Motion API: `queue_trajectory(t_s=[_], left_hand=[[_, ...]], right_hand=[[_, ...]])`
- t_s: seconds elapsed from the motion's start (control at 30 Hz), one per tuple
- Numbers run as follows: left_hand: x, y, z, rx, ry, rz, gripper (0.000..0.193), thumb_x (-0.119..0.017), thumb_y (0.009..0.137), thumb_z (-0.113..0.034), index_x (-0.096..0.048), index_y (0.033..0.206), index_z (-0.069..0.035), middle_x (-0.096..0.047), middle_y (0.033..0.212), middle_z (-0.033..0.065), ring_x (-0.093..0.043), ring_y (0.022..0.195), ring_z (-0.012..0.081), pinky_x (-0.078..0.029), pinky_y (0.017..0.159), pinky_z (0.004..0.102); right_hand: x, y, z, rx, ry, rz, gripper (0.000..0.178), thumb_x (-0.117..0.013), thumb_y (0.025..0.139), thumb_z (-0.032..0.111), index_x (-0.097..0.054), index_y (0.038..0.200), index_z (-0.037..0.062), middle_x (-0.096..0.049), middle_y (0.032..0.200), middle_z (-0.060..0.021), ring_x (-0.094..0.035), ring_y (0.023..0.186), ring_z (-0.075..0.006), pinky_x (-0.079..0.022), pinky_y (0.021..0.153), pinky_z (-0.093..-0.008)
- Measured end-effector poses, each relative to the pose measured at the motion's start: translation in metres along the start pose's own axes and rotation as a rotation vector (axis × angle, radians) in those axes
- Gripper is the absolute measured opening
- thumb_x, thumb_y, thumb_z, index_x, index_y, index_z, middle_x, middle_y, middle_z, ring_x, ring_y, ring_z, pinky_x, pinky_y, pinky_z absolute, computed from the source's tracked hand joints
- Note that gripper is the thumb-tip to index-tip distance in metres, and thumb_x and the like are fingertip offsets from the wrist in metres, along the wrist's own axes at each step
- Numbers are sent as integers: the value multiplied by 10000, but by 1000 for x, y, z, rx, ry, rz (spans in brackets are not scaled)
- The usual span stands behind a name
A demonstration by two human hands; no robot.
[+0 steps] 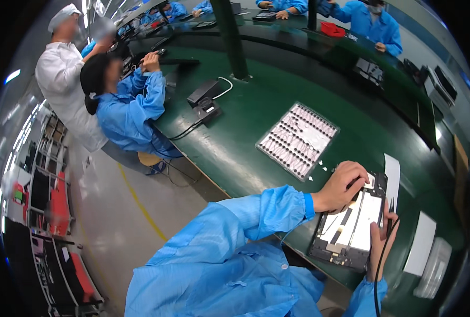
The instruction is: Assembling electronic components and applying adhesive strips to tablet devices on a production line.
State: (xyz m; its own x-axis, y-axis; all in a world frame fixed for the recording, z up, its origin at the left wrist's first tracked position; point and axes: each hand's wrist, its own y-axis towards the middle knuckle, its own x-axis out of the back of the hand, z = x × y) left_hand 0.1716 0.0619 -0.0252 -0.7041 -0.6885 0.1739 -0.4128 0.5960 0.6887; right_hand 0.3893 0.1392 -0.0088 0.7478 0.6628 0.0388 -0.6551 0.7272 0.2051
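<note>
While left hand (pixel 345 185) presses it, opened tablet (pixel 349 222) shows white panels, black frame

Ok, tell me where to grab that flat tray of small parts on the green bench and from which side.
Probably grip the parts tray at its near corner edge, coming in from the left hand side. It lies flat with a thin bare rim around the rows of parts, and that corner points toward the person, so pinching the rim avoids touching the parts.
</note>
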Motion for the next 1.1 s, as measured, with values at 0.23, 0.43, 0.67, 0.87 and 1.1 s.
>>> queue_trajectory(t_s=[0.23,0.43,0.67,0.87,1.1], left_hand=[[30,4,-11,-186,-88,-128,61,-603,945,-112,-643,989,-100,-629,1099,69,-568,1088,276,-374,992,395],[25,-13,-7,-146,-257,249,229,-573,947,-123,-581,722,-84,-588,911,51,-553,915,272,-415,816,405],[17,-17,-13,-105,-363,338,167,-532,893,12,-610,1020,-62,-586,1087,110,-579,982,316,-463,856,416],[14,-28,-3,-106,-414,273,131,-531,888,-6,-587,995,-55,-569,1055,114,-589,929,312,-474,794,419],[17,-12,-22,-102,-461,228,248,-472,1058,-192,-602,908,-43,-566,925,170,-581,833,386,-473,716,459]], right_hand=[[29,103,-8,42,71,-175,320,-559,930,-93,-414,1156,79,-496,1540,-209,-536,1334,-222,-408,1066,-291],[11,273,-47,-3,-11,-436,362,-702,892,43,-508,1197,18,-640,1348,-121,-591,1080,-146,-459,937,-259],[-128,411,-110,-58,271,-482,429,-729,796,-19,-520,1168,18,-596,1058,-60,-589,907,-154,-511,781,-276],[-183,442,-164,314,-170,-354,326,-687,911,63,-540,1201,37,-596,1086,-74,-565,1002,-185,-450,946,-334],[-59,551,-172,830,-1270,101,589,-717,940,181,-475,1466,72,-594,1419,-141,-554,1317,-354,-446,1091,-427]])
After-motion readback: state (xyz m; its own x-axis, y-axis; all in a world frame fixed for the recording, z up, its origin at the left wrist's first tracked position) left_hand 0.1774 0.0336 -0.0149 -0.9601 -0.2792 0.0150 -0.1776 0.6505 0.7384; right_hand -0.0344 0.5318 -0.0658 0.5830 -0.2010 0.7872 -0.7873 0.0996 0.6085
